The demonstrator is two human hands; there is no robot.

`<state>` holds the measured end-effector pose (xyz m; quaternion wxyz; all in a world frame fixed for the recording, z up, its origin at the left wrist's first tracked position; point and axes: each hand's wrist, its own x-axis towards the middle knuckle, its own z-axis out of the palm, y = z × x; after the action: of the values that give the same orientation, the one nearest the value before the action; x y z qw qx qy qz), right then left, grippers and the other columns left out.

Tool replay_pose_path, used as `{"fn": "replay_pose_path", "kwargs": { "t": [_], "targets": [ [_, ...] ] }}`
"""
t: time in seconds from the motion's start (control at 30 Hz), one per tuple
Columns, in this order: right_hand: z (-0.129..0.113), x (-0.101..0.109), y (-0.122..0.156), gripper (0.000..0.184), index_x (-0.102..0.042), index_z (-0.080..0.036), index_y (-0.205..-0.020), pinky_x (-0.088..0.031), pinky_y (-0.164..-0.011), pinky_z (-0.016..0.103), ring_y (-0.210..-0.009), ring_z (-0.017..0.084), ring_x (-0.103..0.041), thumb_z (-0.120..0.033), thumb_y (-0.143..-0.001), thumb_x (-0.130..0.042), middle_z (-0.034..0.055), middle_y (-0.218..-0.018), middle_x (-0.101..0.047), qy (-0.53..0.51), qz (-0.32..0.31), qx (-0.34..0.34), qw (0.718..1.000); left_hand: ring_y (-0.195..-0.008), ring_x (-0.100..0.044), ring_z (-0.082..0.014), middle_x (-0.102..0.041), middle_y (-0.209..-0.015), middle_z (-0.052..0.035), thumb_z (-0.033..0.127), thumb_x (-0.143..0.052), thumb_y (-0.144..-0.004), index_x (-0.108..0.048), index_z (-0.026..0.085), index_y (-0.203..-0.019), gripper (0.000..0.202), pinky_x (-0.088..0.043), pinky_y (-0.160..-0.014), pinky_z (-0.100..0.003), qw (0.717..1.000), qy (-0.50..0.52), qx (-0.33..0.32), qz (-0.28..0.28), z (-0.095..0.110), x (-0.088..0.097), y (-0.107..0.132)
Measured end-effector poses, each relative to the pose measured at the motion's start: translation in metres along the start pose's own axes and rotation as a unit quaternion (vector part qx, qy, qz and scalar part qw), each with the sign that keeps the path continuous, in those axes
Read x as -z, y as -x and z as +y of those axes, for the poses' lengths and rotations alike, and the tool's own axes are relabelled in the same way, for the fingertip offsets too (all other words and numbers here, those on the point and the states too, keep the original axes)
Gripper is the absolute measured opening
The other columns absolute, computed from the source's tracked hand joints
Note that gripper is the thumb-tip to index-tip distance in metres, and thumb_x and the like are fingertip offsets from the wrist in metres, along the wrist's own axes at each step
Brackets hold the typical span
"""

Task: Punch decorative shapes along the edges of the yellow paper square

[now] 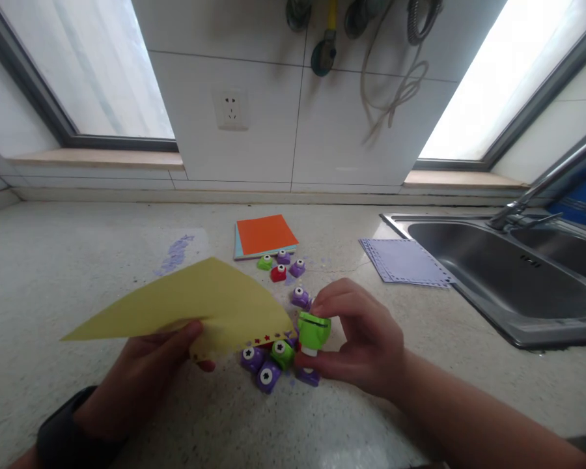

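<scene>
My left hand (141, 374) is closed on a yellow sheet of paper (195, 303), held above the counter; small shapes are punched along the sheet's lower right edge. My right hand (366, 342) pinches a green craft punch (313, 331) right at that edge of the paper. Under and between my hands lie several small punches, purple (267, 376) and green (283, 353). More small punches, green, red (278, 273) and purple, lie farther back near the middle of the counter.
A stack of coloured paper with an orange top sheet (265, 234) lies behind the punches. Lilac sheets (405, 262) rest beside a steel sink (512, 286) at the right. Purple paper scraps (176, 253) dot the speckled counter (53, 273).
</scene>
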<state>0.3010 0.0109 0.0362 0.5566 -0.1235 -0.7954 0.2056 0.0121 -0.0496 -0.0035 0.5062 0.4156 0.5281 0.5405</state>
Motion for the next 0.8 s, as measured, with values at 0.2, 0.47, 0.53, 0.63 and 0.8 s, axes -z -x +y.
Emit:
{"fn": "replay_pose_path", "kwargs": {
  "t": [0.2, 0.47, 0.53, 0.63, 0.8],
  "targets": [
    [-0.01, 0.004, -0.004, 0.048, -0.065, -0.017, -0.113, -0.059, -0.068, 0.032, -0.078, 0.018, -0.066, -0.03, -0.073, -0.09, 0.0061, -0.091, -0.067, 0.051, -0.027, 0.041, 0.997, -0.056, -0.069, -0.0171, -0.075, -0.066, -0.0004, 0.042, -0.081, -0.08, -0.082, 0.027, -0.081, 0.015, -0.061, -0.055, -0.026, 0.998, -0.002, -0.031, -0.051, 0.005, 0.001, 0.002],
    [-0.01, 0.002, -0.004, 0.047, -0.065, -0.013, -0.11, -0.059, -0.067, 0.03, -0.077, 0.017, -0.066, -0.033, -0.075, -0.089, 0.0065, -0.088, -0.068, 0.039, -0.037, 0.042, 0.998, -0.064, -0.073, -0.0196, -0.078, -0.071, -0.0015, 0.037, -0.069, -0.091, -0.078, 0.028, -0.099, 0.014, -0.061, -0.064, -0.03, 0.994, -0.019, -0.05, -0.099, -0.003, 0.011, -0.001],
    [-0.008, 0.001, -0.003, 0.049, -0.065, -0.014, -0.111, -0.059, -0.067, 0.029, -0.077, 0.017, -0.067, -0.034, -0.074, -0.09, 0.0063, -0.088, -0.068, 0.035, -0.038, 0.041, 0.998, -0.063, -0.073, -0.0196, -0.078, -0.07, -0.0013, 0.037, -0.07, -0.091, -0.078, 0.028, -0.099, 0.015, -0.061, -0.064, -0.03, 0.993, -0.027, -0.051, -0.099, -0.002, 0.01, -0.001],
    [-0.005, -0.001, -0.001, 0.051, -0.065, -0.017, -0.112, -0.058, -0.067, 0.03, -0.077, 0.017, -0.067, -0.036, -0.072, -0.091, 0.0051, -0.089, -0.069, 0.032, -0.04, 0.025, 0.998, -0.059, -0.071, -0.0195, -0.076, -0.066, -0.0004, 0.041, -0.076, -0.085, -0.08, 0.027, -0.089, 0.015, -0.061, -0.059, -0.029, 0.997, -0.042, -0.039, -0.058, 0.003, 0.004, 0.001],
    [0.0, 0.0, 0.0, 0.044, -0.068, -0.02, -0.105, -0.055, -0.067, 0.032, -0.076, 0.018, -0.066, -0.04, -0.072, -0.09, 0.0047, -0.088, -0.071, 0.02, -0.063, -0.062, 0.996, -0.058, -0.07, -0.0205, -0.078, -0.07, -0.0016, 0.043, -0.081, -0.079, -0.08, 0.026, -0.075, 0.017, -0.062, -0.053, -0.03, 0.998, -0.058, 0.017, 0.004, 0.003, 0.003, 0.004]
  ]
}}
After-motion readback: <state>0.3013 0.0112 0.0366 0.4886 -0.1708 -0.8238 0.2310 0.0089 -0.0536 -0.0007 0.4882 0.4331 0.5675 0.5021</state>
